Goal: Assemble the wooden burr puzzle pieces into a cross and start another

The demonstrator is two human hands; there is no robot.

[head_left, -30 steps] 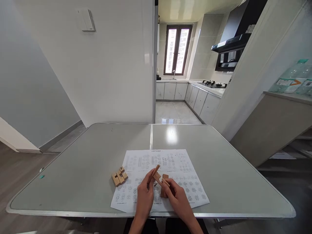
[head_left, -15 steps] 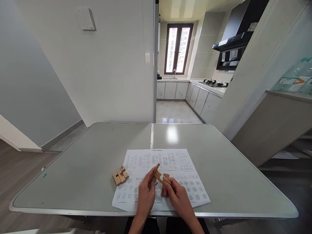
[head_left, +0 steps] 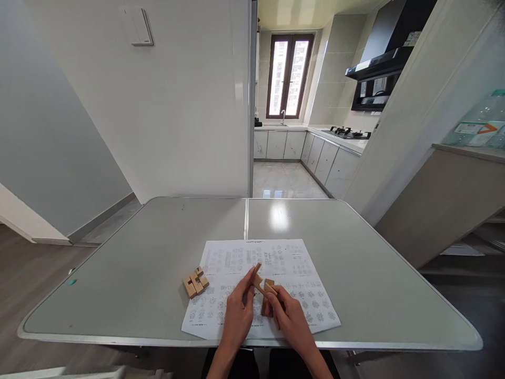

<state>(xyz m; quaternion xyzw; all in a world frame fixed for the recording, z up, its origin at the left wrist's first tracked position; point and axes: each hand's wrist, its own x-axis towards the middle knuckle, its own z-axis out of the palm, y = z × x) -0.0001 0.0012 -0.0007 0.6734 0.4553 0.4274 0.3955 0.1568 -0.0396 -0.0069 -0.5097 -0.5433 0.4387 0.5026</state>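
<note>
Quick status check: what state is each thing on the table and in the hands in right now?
Left hand: gripping one wooden piece.
Right hand: gripping the other.
Held wooden pieces: crossed, raised above the sheet.
Spare wooden pieces: clustered flat on the table, untouched.
Instruction sheet: flat, unfolded.
Table: unfolded, centre seam showing.

Grey folding table [head_left: 138, 273] near, white wall [head_left: 177, 116] with switch [head_left: 137, 26] behind, bright kitchen window [head_left: 287, 76] far, counter [head_left: 453, 200] right, wooden floor [head_left: 23, 268] left.
</note>
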